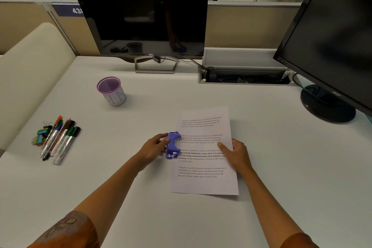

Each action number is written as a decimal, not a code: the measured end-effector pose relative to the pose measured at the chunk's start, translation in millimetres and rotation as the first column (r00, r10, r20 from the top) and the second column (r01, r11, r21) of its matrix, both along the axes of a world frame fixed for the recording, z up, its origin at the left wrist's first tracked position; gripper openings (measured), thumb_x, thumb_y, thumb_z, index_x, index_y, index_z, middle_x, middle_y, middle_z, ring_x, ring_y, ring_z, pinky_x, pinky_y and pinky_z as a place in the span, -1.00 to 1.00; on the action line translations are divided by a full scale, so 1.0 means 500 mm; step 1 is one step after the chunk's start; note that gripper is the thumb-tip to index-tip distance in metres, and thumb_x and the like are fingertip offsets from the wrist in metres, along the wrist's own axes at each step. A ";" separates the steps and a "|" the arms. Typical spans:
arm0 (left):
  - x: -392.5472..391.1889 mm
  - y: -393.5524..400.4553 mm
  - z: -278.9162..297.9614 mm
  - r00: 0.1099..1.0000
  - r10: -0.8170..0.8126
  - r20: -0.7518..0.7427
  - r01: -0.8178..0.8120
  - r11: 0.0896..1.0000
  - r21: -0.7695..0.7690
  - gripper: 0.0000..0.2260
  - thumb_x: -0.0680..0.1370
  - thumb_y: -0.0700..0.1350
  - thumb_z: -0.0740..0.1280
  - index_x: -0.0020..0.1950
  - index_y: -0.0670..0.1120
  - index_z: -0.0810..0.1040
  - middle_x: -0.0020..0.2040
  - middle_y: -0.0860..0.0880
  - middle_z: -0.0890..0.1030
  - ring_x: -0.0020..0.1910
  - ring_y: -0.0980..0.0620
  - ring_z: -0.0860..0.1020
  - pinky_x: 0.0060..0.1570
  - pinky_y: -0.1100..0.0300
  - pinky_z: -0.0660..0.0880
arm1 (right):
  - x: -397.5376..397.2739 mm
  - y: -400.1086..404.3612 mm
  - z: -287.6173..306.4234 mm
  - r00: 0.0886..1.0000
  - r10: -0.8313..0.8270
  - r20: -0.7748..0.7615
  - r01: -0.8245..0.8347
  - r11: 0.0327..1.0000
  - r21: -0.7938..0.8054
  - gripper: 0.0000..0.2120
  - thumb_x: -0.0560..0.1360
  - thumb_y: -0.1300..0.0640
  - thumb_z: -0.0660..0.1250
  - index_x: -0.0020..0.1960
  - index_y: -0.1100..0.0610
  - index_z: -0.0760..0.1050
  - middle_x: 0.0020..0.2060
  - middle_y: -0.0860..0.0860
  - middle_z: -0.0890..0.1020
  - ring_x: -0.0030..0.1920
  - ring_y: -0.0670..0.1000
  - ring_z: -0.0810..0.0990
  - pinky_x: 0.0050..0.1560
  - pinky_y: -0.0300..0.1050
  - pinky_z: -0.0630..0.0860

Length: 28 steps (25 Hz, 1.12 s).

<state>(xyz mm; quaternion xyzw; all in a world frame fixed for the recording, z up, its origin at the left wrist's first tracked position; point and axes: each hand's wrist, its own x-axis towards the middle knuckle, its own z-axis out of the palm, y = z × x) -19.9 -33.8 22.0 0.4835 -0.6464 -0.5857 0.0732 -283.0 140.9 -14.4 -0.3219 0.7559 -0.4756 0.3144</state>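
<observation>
A printed sheet of paper (205, 181) lies flat on the white desk (141, 197), a little right of centre. A purple hole punch (172, 145) sits over the sheet's left edge. My left hand (154, 150) grips the punch from its left side, fingers and thumb curled round it. My right hand (235, 155) rests on the sheet's right edge, its index finger stretched out and pressing the paper down.
A purple mesh pen cup (111, 91) stands at mid left. Several markers (60, 140) and binder clips (43, 132) lie near the left edge. Two dark monitors stand behind (141, 16) and at right (330, 46); a cable tray (243, 78) is open between them.
</observation>
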 end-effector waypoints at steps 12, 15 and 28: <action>-0.002 0.001 0.007 1.000 -0.002 -0.001 0.002 1.000 -0.001 -0.63 0.67 0.07 0.21 0.45 0.00 0.44 0.14 -0.19 0.61 -0.10 0.02 0.54 -0.10 0.23 0.53 | -0.007 -0.011 0.008 0.998 0.045 0.032 -0.048 0.995 0.087 -0.73 0.55 0.05 0.39 0.19 0.16 0.60 0.08 0.02 0.70 0.01 0.02 0.68 0.01 -0.11 0.61; -0.001 0.001 0.008 1.000 -0.013 0.003 0.013 1.000 0.007 -0.62 0.67 0.08 0.20 0.46 0.01 0.42 0.14 -0.15 0.61 -0.06 0.01 0.55 -0.07 0.22 0.53 | -0.010 -0.010 0.009 0.997 0.060 0.053 -0.065 0.993 0.101 -0.71 0.56 0.05 0.39 0.21 0.17 0.60 0.09 0.04 0.70 0.02 0.04 0.69 0.03 -0.06 0.64; -0.003 0.009 0.016 0.999 -0.039 0.023 0.039 0.999 -0.013 -0.59 0.67 0.09 0.18 0.49 -0.01 0.37 0.13 -0.09 0.60 -0.01 0.01 0.57 -0.08 0.23 0.52 | -0.020 -0.012 0.012 0.993 0.086 0.085 -0.096 0.987 0.126 -0.69 0.55 0.03 0.41 0.20 0.20 0.62 0.07 0.06 0.71 0.02 0.05 0.70 0.06 0.01 0.64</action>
